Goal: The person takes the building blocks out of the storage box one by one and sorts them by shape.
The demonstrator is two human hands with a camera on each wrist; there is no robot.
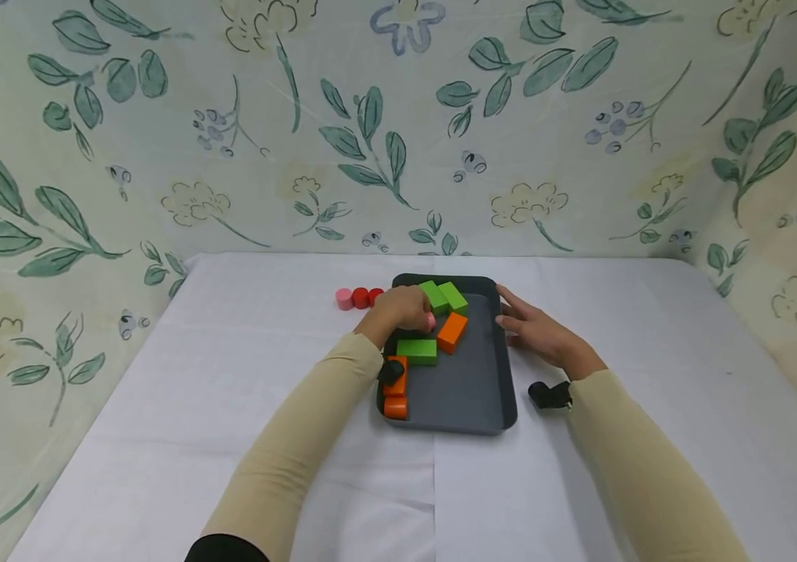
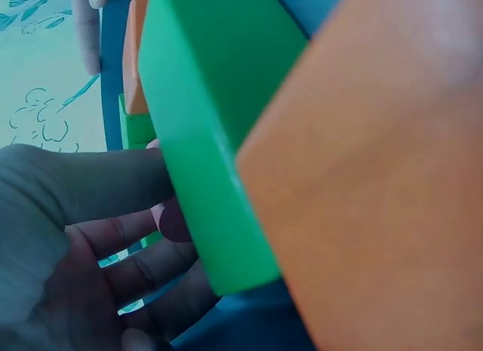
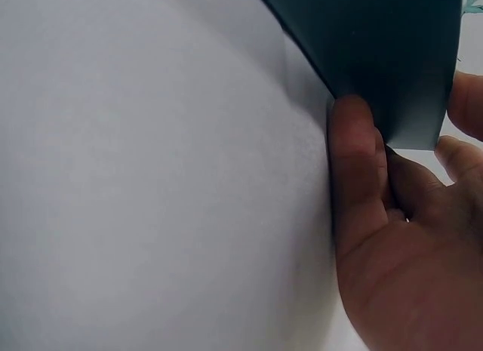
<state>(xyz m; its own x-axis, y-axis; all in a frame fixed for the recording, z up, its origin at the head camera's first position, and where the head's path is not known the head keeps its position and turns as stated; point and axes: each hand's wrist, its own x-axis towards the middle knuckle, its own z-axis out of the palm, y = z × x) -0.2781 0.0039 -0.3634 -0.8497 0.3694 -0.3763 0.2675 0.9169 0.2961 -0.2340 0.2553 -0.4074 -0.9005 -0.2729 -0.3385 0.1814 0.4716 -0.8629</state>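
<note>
My left hand (image 1: 405, 307) reaches over the left part of the dark grey tray (image 1: 464, 402) and pinches a pink cylinder block (image 2: 173, 220) between thumb and fingers, mostly covered by them. Beside that hand lie two green blocks (image 1: 452, 297) and an orange block (image 1: 452, 333). Nearer me, a long green block (image 1: 417, 352) sits by the tray's left side, with an orange block (image 1: 396, 382) partly behind the wrist camera and an orange arched block (image 1: 396, 407) in the near-left corner. My right hand (image 1: 539, 332) rests with extended fingers against the tray's right outer wall (image 3: 377, 56).
Left of the tray's far end, a pink cylinder (image 1: 345, 299) and two red cylinders (image 1: 361, 297) stand in a row on the white-covered table (image 1: 265, 336). A floral cloth (image 1: 265, 195) hangs behind the table's back edge.
</note>
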